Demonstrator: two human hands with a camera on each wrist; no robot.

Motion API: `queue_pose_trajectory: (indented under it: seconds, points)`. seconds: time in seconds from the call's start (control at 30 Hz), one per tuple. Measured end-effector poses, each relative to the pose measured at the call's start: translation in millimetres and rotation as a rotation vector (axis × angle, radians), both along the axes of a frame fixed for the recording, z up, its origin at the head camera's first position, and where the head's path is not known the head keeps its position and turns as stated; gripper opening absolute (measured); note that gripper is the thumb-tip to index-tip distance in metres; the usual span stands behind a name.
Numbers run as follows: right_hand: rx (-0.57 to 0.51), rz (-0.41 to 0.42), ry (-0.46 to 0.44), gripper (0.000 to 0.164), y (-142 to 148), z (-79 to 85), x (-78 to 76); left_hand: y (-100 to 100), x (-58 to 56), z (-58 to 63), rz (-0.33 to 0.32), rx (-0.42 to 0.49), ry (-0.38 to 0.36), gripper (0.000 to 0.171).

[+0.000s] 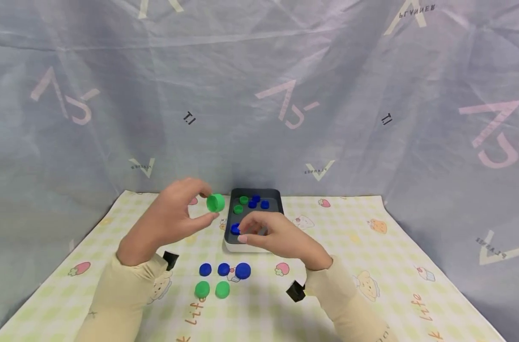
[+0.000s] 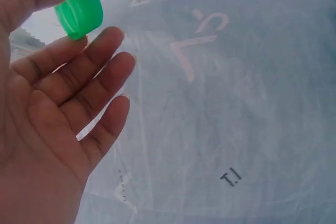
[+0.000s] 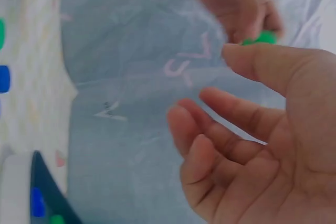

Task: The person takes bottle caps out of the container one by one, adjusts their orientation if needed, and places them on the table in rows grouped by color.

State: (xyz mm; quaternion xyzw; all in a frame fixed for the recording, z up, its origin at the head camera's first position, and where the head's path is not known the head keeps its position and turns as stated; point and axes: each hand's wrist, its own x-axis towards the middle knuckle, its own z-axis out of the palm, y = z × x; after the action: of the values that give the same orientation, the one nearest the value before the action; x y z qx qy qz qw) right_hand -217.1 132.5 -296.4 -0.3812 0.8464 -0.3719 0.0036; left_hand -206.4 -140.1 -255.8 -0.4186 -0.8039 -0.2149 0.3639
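Between thumb and fingertip, my left hand (image 1: 171, 216) pinches a green bottle cap (image 1: 216, 203) by its edge, raised left of the tray. The cap's hollow side shows in the head view. In the left wrist view the other fingers spread loosely below the green cap (image 2: 80, 11). My right hand (image 1: 272, 232) hovers over the near part of the dark tray (image 1: 253, 191), and its fingers are loosely bent. Nothing lies between the thumb and fingers of the right hand (image 3: 252, 145) in the right wrist view. Beside its fingertips in the head view is a blue cap (image 1: 235, 229).
Two green caps (image 1: 244, 200) and several blue caps (image 1: 264, 204) lie at the tray's far end. In front of the tray, a row of blue caps (image 1: 223, 269) lies above two green caps (image 1: 222, 289) on the checked tablecloth (image 1: 328, 304). A grey curtain (image 1: 259, 142) hangs behind.
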Motion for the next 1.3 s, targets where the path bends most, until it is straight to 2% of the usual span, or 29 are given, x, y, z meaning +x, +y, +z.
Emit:
queue_pose_trajectory:
  seconds: [0.2, 0.37, 0.53, 0.63, 0.7, 0.87, 1.0, 1.17, 1.3]
  points:
    - [-0.211, -0.049, 0.074, 0.016, 18, 16.5, 14.2, 16, -4.7, -7.1, -0.067, -0.049, -0.020, 0.028]
    - [-0.290, -0.061, 0.074, 0.024, 11, 18.0, 19.0, 29, -8.2, -10.6, -0.110, -0.075, -0.039, 0.023]
    - [-0.290, -0.120, 0.054, 0.030, -8, 10.7, 18.1, 38, -8.7, -18.0, -0.139, -0.090, 0.011, 0.024]
    - [-0.257, -0.171, 0.087, 0.024, -13, 6.2, 17.3, 43, -8.8, -22.6, -0.157, -0.099, 0.028, 0.026]
    - [-0.239, -0.177, 0.105, 0.017, -14, 3.5, 15.8, 47, -8.3, -25.0, -0.159, -0.116, 0.028, 0.025]
    - [-0.221, -0.138, 0.091, 0.010, -11, 0.7, 12.7, 52, -7.0, -27.0, -0.144, -0.138, 0.021, 0.024]
    - [-0.208, -0.116, 0.070, 0.010, -11, 0.7, 12.1, 49, -7.4, -27.7, -0.163, -0.116, 0.014, 0.024]
    - [-0.207, -0.094, 0.056, 0.018, -12, 2.5, 10.9, 45, -7.2, -28.3, -0.146, -0.103, 0.020, 0.030]
    - [-0.243, -0.054, -0.010, 0.028, -11, 3.3, 7.6, 43, -8.5, -27.8, -0.117, -0.094, 0.047, 0.030]
